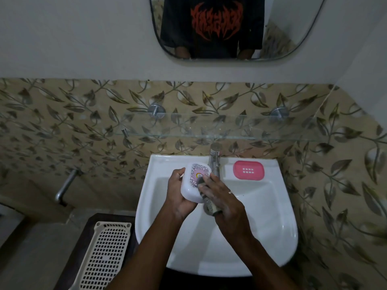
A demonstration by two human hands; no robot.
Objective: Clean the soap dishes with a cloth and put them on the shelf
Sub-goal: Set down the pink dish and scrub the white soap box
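White soap dish held over the sink and wiped with a cloth.

The left hand (178, 193) holds the white soap dish (193, 185) above the far part of the sink (289, 237), its grip curled round the dish's left edge and underside, with the patterned top tilted toward the right. The right hand (226, 197) has its grip closed on a grey cloth (209, 204), with the fingers pressing the cloth against the dish's right side; part of the cloth hangs out below the palm. A pink soap dish (248, 170) lies flat on the sink's far right ledge, just right of the tap (214, 160). The glass shelf (230, 130) runs along the tiled wall above the tap, with nothing visible on it. A cream perforated basket (104, 248) lies on the dark surface at the near left, beside the sink. A mirror (293, 28) hangs on the far wall.
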